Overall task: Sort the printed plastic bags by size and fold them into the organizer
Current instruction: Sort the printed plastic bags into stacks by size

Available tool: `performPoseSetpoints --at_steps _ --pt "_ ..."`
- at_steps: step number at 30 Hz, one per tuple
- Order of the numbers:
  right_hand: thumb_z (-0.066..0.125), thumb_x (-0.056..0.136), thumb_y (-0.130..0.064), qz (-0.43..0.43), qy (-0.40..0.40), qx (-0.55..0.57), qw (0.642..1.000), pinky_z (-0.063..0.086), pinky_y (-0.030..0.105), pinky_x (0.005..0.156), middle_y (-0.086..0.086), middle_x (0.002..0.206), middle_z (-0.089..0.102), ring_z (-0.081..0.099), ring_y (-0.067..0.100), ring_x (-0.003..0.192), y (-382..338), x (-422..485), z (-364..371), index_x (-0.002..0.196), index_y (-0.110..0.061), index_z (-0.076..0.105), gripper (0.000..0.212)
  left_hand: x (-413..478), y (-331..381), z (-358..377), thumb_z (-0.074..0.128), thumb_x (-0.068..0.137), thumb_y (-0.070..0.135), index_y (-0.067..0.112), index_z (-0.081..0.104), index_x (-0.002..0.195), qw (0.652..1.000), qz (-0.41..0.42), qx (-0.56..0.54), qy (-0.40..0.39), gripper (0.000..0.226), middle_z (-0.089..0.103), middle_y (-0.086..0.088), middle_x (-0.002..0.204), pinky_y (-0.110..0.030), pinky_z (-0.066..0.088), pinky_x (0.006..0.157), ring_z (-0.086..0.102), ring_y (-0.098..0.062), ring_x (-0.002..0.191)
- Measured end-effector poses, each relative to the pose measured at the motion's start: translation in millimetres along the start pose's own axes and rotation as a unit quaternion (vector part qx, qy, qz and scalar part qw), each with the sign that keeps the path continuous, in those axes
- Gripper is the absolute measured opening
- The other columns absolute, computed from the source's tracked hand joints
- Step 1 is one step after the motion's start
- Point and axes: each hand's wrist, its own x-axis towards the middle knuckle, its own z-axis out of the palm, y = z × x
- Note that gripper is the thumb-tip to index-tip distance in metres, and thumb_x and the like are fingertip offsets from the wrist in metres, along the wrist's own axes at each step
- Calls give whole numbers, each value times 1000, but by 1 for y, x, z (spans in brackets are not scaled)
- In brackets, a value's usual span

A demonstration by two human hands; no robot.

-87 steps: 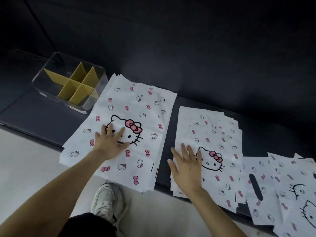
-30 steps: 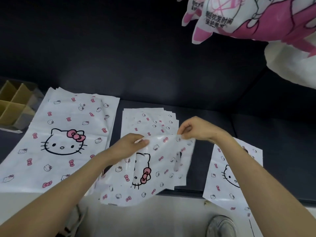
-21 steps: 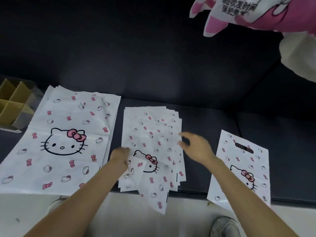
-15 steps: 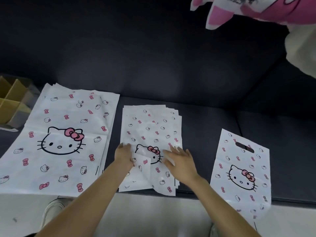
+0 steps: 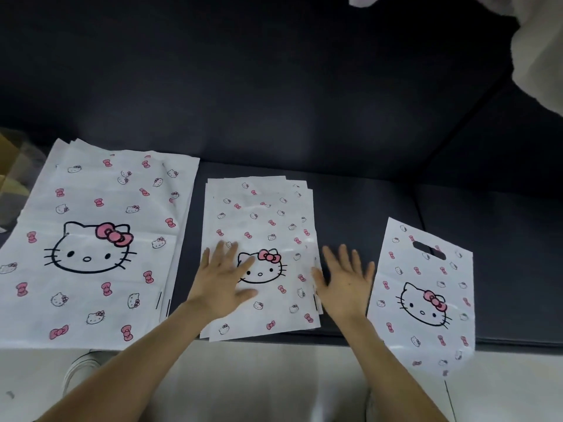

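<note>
Three groups of white cat-print plastic bags lie on a dark sofa seat [image 5: 359,214]. A stack of large bags [image 5: 91,239] fills the left. A stack of medium bags [image 5: 265,220] lies in the middle. A small bag [image 5: 426,300] with a die-cut handle lies at the right, its lower end hanging over the seat edge. My left hand [image 5: 222,281] rests flat, fingers spread, on the medium stack's left part. My right hand [image 5: 344,284] lies flat with fingers spread at that stack's right edge. The clear organizer [image 5: 12,175] with yellow dividers shows only partly at the far left.
The sofa's dark backrest [image 5: 274,86] rises behind the bags. A pale object with pink print [image 5: 536,47] hangs in the top right corner. Light floor [image 5: 268,382] lies below the seat edge, with a white shoe [image 5: 79,370] at the lower left.
A second ago both hands held a medium bag up by its top edge. They laid it on the middle stack, and both palms now lie flat, spread toward its sides.
</note>
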Motion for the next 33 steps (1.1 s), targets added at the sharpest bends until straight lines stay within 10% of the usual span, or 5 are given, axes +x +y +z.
performPoseSetpoints --at_steps 9,17,24,29,33 --pt "32 91 -66 201 -68 -4 977 18 48 112 5 154 20 14 30 142 103 -28 12 144 -29 30 65 17 1 -12 31 94 62 36 2 151 1000 -20 19 -4 69 -12 -6 159 -50 -2 116 -13 -37 144" --pt "38 101 -34 182 69 160 968 20 47 113 2 142 50 42 25 133 60 -22 8 129 -21 59 37 -13 9 1 37 83 49 15 68 117 982 16 -114 152 57 64 -22 118 -54 49 86 57 -46 112" --pt "35 95 -56 191 -14 26 981 21 50 110 6 151 33 22 30 142 74 -20 20 139 -26 44 54 -26 -2 18 -12 55 79 33 9 151 997 -11 -76 15 109 -12 -3 159 -41 -3 117 -12 -33 145" --pt "32 92 -47 155 157 163 962 46 29 65 6 97 72 68 32 91 62 -31 23 89 -11 74 56 -21 -3 16 -41 33 83 36 3 151 998 6 -58 10 134 -23 0 154 -41 -8 116 -17 -32 144" --pt "53 94 -40 249 216 323 887 32 24 55 5 56 55 49 23 53 16 -11 -19 78 -2 70 44 -16 0 11 -17 50 86 38 7 150 997 7 -75 16 113 -20 2 156 -39 -8 116 -16 -29 145"
